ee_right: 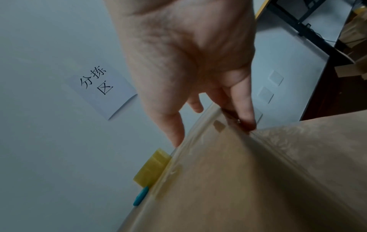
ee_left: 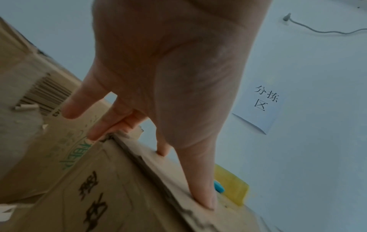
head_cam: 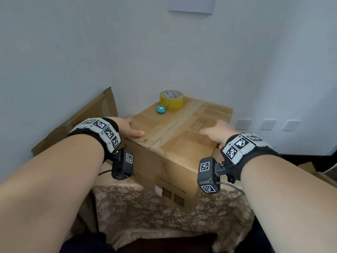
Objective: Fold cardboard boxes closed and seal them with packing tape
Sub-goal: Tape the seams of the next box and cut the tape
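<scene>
A brown cardboard box (head_cam: 182, 128) stands on the table, its flaps shut and a strip of tape along the centre seam. My left hand (head_cam: 127, 127) rests on its left top edge; the thumb lies on top and the straight fingers (ee_left: 111, 125) run down the side. On the right top edge sits my right hand (head_cam: 218, 133), thumb on top and fingers (ee_right: 242, 106) against the right side. A yellow tape roll (head_cam: 171, 99) and a small teal cutter (head_cam: 161, 109) lie at the far end of the box top, away from both hands.
The box sits on a table with a floral cloth (head_cam: 136, 207). Flattened cardboard (head_cam: 87, 117) leans against the wall to the left, close to my left hand. A paper sign (head_cam: 191, 4) and sockets (head_cam: 268, 125) are on the wall behind.
</scene>
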